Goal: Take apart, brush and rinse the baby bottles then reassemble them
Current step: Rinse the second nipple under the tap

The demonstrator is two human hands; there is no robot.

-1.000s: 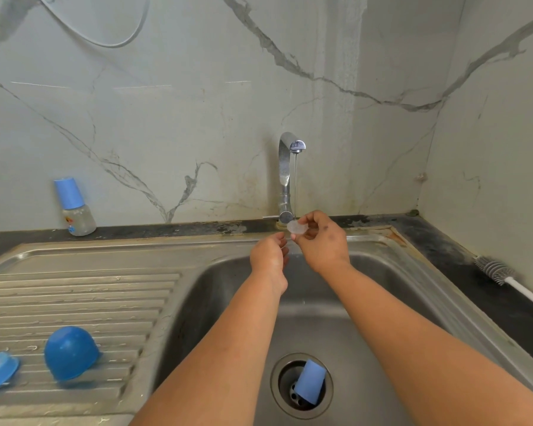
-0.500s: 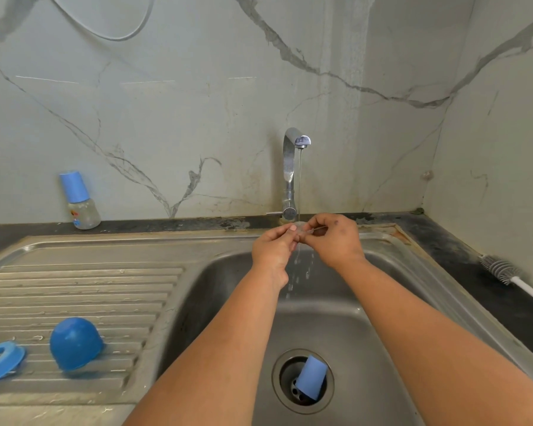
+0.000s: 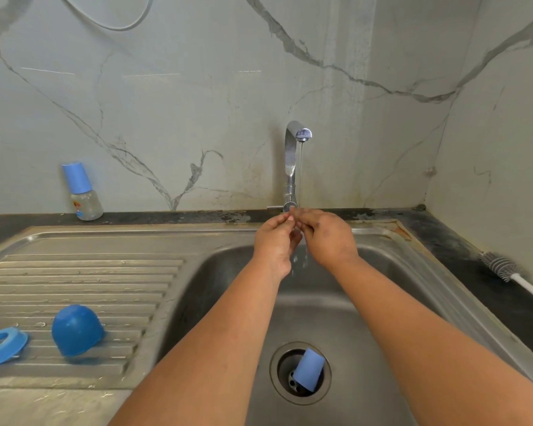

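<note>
Steel drainboard (image 3: 83,272) carries blue dome cap (image 3: 76,329), ring (image 3: 3,346).

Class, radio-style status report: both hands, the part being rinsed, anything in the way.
Left hand and right hand pinching small clear part under running tap. Part mostly hidden by fingers. Blue cap lying in drain, may slow draining.

Both my arms bare from elbow down, no sleeves in view. My left hand (image 3: 274,241) & right hand (image 3: 328,238): no rings, no watch, no bands, no gloves. Nails short, unpainted as far as I can tell. Right hand has a few darker smudges on the back near knuckles. Skin on both hands looks wet. Forearms smooth, w/o marks or tattoos.
</note>
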